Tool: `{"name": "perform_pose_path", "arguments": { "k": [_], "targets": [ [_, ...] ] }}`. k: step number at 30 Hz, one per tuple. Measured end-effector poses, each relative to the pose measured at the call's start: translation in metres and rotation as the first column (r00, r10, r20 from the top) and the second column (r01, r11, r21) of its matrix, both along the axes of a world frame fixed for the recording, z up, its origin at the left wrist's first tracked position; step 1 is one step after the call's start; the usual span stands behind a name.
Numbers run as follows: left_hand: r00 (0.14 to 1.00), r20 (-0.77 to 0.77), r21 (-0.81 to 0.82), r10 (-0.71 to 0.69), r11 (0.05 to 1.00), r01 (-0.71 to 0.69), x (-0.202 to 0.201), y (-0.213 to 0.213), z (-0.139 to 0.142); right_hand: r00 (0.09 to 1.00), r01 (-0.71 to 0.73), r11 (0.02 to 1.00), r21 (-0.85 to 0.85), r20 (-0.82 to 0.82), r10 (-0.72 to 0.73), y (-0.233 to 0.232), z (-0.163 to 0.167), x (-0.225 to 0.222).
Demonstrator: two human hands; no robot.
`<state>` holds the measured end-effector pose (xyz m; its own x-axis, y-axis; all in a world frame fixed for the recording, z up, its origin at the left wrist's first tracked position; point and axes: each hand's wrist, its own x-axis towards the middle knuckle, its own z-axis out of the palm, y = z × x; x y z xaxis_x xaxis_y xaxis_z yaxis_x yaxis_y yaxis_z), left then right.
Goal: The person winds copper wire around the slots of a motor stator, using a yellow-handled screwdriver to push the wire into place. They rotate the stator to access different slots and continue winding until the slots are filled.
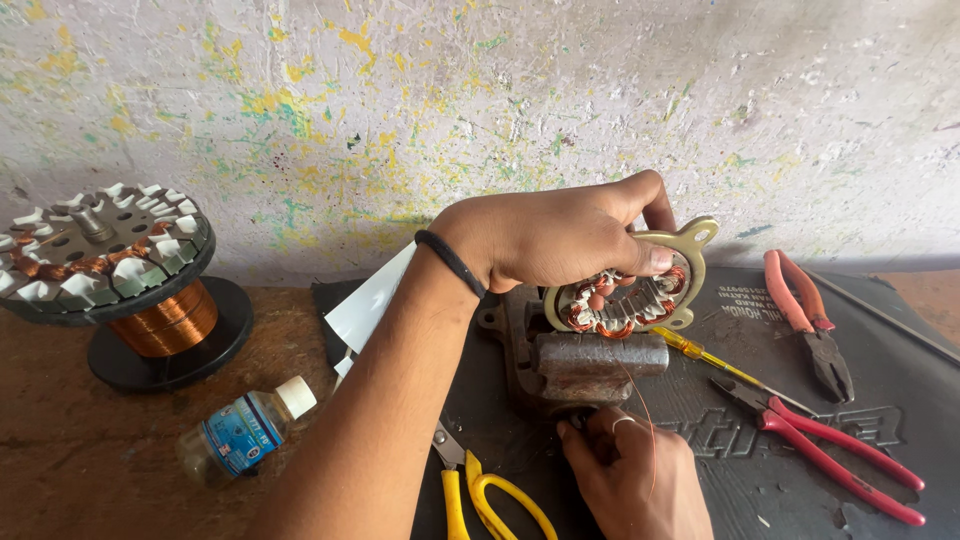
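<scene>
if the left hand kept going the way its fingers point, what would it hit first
The left hand points rightward while gripping the small stator. Beyond that, the nearest thing in line looks like the red-handled pliers on the black mat, though depth is unclear.

The left hand (560, 235) is wearing a thin black band (452, 263) around its wrist, above a bare, sleeveless forearm. The right hand (635, 475) is wearing a slim silver ring (622, 423) on one finger.

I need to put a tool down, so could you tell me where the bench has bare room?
Bare wood lies left of the small plastic bottle, below the copper wire spool. The black mat is crowded with red-handled pliers.
</scene>
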<state>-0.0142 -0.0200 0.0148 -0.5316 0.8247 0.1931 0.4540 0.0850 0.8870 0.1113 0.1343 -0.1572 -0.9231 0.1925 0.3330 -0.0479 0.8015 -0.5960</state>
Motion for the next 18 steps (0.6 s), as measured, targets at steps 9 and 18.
{"name": "perform_pose_path", "arguments": {
  "k": [9, 18],
  "targets": [
    [0.998, 0.041, 0.031, -0.04, 0.999, 0.039, -0.003, -0.001, -0.002, 0.995, 0.016, 0.999, 0.036, 0.097, -0.02, -0.004, 0.004, 0.0],
    [0.997, 0.051, 0.05, -0.05, 0.998, 0.048, -0.002, -0.002, -0.002, 0.989, 0.023, 1.0, -0.017, 0.148, -0.02, -0.013, 0.03, 0.009]
  ]
}}
